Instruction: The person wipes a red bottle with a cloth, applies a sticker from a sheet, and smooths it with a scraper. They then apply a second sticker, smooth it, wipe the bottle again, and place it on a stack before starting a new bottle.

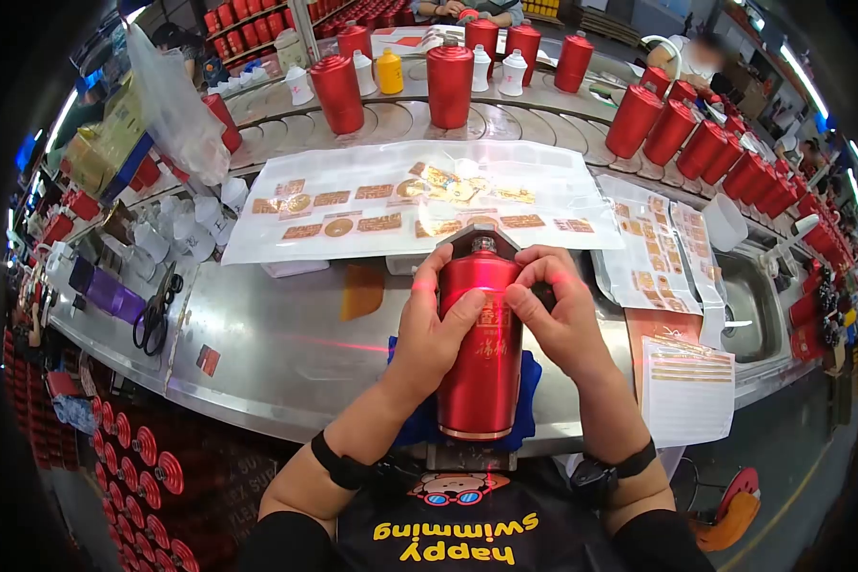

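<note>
A glossy red bottle point(481, 381) with gold lettering lies or leans in front of me, its neck pointing away and its base toward my body. My left hand point(439, 324) is closed around its left side, the thumb lying across the front beside the lettering. On the other side, my right hand point(564, 310) has bent fingers at the bottle's shoulder and its thumb pressed by the upper edge of the print. Whether anything small is between those fingers is hidden. A blue cloth point(534, 405) is beneath the bottle, and a dark angular support point(505, 240) shows behind its neck.
White sheets of gold decals point(286, 176) point(639, 238) lie beyond the bottle. Red bottles point(449, 91) and white ones stand on a curved conveyor point(391, 119). Scissors point(157, 315) and a purple flask point(110, 291) are left, a sink point(758, 329) right. Other people sit farther back.
</note>
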The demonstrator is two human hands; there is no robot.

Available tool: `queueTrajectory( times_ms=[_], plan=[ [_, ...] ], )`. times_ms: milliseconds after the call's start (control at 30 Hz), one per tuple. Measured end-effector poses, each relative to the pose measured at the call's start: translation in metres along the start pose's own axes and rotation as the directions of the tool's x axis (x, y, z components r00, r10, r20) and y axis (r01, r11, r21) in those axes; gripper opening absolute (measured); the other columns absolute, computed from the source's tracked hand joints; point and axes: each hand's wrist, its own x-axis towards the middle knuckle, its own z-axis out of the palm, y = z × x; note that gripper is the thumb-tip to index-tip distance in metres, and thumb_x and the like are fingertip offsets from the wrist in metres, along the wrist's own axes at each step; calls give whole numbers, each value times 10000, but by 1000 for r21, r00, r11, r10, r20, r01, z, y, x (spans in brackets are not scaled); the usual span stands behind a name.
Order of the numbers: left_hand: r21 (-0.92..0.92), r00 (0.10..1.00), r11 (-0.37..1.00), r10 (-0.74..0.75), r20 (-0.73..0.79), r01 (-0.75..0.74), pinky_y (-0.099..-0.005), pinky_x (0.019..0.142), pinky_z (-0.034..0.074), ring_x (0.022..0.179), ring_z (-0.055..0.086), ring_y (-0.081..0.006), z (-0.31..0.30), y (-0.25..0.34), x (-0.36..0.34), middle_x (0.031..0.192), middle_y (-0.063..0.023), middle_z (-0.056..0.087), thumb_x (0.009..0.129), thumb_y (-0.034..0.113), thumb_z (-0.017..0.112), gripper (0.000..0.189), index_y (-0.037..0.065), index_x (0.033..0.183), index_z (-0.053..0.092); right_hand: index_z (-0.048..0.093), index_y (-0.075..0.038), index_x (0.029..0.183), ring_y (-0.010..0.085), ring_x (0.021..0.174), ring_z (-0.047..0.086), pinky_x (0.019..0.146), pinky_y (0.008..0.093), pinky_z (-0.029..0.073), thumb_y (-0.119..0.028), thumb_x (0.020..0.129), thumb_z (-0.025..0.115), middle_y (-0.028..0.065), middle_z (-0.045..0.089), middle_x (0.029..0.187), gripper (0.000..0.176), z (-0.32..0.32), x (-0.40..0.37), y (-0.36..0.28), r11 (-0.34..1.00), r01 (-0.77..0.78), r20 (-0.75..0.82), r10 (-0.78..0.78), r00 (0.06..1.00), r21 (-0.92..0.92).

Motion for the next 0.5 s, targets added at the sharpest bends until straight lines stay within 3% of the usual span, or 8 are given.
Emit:
queueTrajectory(
  times_ms=[133,233,333,500],
  plan=[
    [-18,1000,1000,-19,14,20,-338,1009,446,1175,556,-221,-2,3,-1,1342,-222,519,967,277,639,731,-78,1479,256,587,-37,883,210,1088,528,976,319,385,-218,900,712,124,548,1187,221,2,-1,7,998,-25,-40,27,999,52],
    [62,999,998,19,30,-21,-353,1031,433,1214,539,-242,-3,5,-6,1370,-240,492,954,300,654,775,-75,1489,238,587,-62,926,206,1027,537,733,280,462,-221,858,762,131,537,1207,246,2,-5,16,995,84,-45,-86,995,-53],
    [138,998,989,44,35,-48,-370,1067,403,1272,504,-270,-4,-4,-9,1411,-256,451,943,310,666,812,-77,1499,218,574,-72,943,208,1035,536,744,288,465,-229,835,782,132,533,1221,282,3,-7,10,998,51,-34,-52,998,-46],
    [110,999,993,31,43,-36,-384,1101,366,1320,465,-301,-3,0,-12,1435,-268,421,934,306,674,851,-78,1511,180,565,-77,960,210,1040,536,737,290,466,-236,825,793,132,528,1236,309,2,-9,11,995,72,-19,-73,997,-67]
  ],
)
